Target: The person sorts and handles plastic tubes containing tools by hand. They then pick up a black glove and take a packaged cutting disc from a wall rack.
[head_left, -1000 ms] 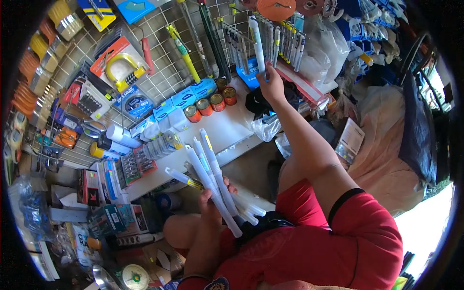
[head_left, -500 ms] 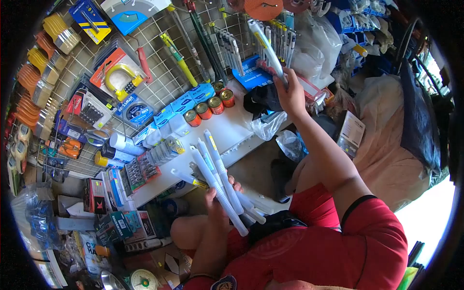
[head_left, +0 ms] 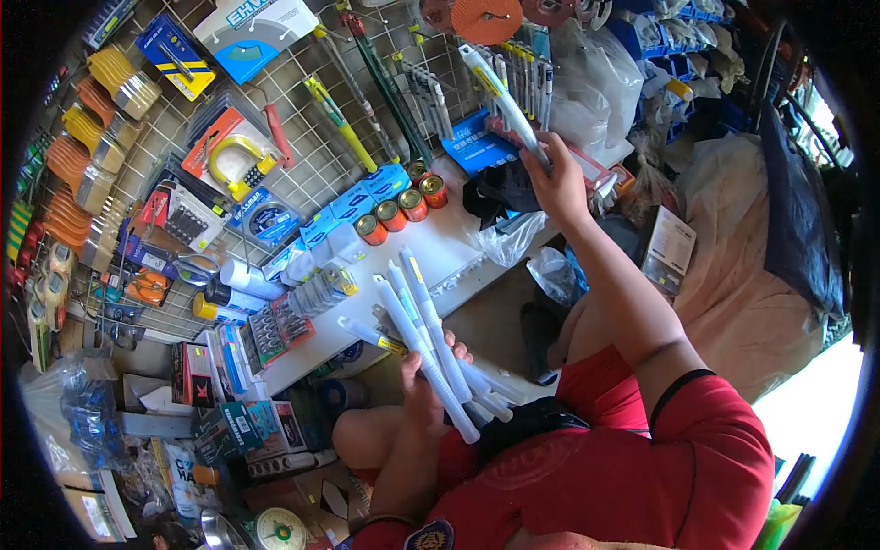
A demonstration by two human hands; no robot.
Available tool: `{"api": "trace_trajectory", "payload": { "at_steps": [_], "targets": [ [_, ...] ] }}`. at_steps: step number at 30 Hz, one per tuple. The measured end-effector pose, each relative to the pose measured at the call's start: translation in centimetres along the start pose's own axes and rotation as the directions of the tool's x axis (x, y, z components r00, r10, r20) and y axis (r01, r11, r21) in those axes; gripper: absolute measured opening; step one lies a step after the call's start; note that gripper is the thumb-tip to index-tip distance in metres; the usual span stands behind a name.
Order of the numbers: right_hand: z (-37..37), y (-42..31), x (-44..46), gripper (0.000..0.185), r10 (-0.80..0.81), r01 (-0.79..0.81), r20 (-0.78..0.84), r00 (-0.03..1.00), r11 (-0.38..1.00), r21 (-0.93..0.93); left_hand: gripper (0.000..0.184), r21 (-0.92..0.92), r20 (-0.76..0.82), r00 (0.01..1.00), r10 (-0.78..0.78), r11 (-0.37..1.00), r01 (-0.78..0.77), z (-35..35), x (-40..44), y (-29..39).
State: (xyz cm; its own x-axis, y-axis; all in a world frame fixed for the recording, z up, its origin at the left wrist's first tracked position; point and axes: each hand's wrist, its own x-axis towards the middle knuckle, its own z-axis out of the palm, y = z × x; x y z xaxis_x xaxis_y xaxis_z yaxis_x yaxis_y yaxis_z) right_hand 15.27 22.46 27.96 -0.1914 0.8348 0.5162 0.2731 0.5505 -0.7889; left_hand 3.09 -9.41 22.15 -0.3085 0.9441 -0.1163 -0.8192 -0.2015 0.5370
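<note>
My left hand [head_left: 429, 374] is closed round a bundle of several translucent white tubes [head_left: 410, 313], some with yellow labels, fanned out above my lap. Raised in front of the wire rack, my right hand [head_left: 555, 177] grips the lower end of one white tube [head_left: 502, 94] with a yellow label. That tube tilts up and to the left, its top near the slim packs [head_left: 429, 99] hanging on the rack. Below its lower end is a black cloth or bag [head_left: 502, 191].
A white shelf [head_left: 367, 285] carries orange cans [head_left: 390, 214], blue boxes [head_left: 353, 203] and spray cans [head_left: 249, 279]. Paint brushes [head_left: 124, 84] and a yellow-shackled lock [head_left: 240, 167] hang on the wire rack. Covered goods [head_left: 724, 247] stand at the right; a round scale [head_left: 280, 530] is at the bottom.
My right hand has moved right and down, and its tube has come away from the hanging packs and tilted left. The bundle stays in my left hand. The camera view has shifted slightly.
</note>
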Motion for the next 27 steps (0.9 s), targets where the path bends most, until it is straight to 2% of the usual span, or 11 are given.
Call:
{"api": "trace_trajectory", "payload": {
  "at_steps": [3, 6, 12, 15, 18, 21, 22, 25, 27],
  "targets": [
    [-0.5, -0.7, -0.1, 0.034, 0.043, -0.043, 0.007, 0.999, 0.999, -0.015, 0.067, -0.016, 0.009, 1.000, -0.006, 1.000, 0.006, -0.6, 0.0, 0.0],
    [-0.4, -0.1, -0.1, 0.035, 0.013, -0.012, -0.020, 1.000, 0.999, 0.037, 0.067, -0.028, 0.054, 0.999, 0.005, 1.000, -0.004, -2.0, 0.6, -0.3],
    [-0.8, -0.5, 0.0, 0.036, 0.044, -0.044, -0.012, 0.999, 0.999, 0.016, 0.068, -0.016, 0.057, 0.998, 0.000, 1.000, 0.000, -2.2, 0.6, -0.3],
    [-0.7, -0.3, -0.1, 0.037, 0.078, -0.078, 0.007, 0.997, 0.990, 0.117, 0.068, -0.023, 0.071, 0.997, -0.008, 1.000, 0.010, -2.2, 0.7, -0.3],
    [-0.9, -1.2, -0.4, 0.039, -0.025, 0.030, -0.029, 0.999, 0.981, 0.191, 0.069, -0.033, 0.081, 0.997, -0.013, 0.999, 0.016, -2.3, 0.7, -0.2],
    [-1.9, -2.9, -0.4, 0.041, -0.019, 0.020, -0.005, 1.000, 0.948, 0.318, 0.069, -0.053, 0.078, 0.997, -0.001, 0.999, 0.005, -2.2, 0.7, -0.2],
    [-2.3, -3.7, -0.4, 0.040, -0.041, 0.047, -0.031, 0.999, 0.971, 0.234, 0.069, -0.057, 0.076, 0.997, -0.003, 0.998, 0.007, -2.1, 0.6, -0.1],
    [-2.9, -3.5, -0.5, 0.040, -0.096, 0.098, -0.024, 0.995, 0.986, 0.137, 0.069, -0.054, 0.070, 0.998, -0.001, 0.999, 0.005, -2.3, 0.6, -0.1],
    [-3.2, -3.7, -0.6, 0.041, -0.032, 0.030, 0.011, 0.999, 0.989, 0.142, 0.068, -0.055, 0.070, 0.998, -0.001, 0.998, 0.005, -2.5, 0.6, -0.2]
  ]
}}
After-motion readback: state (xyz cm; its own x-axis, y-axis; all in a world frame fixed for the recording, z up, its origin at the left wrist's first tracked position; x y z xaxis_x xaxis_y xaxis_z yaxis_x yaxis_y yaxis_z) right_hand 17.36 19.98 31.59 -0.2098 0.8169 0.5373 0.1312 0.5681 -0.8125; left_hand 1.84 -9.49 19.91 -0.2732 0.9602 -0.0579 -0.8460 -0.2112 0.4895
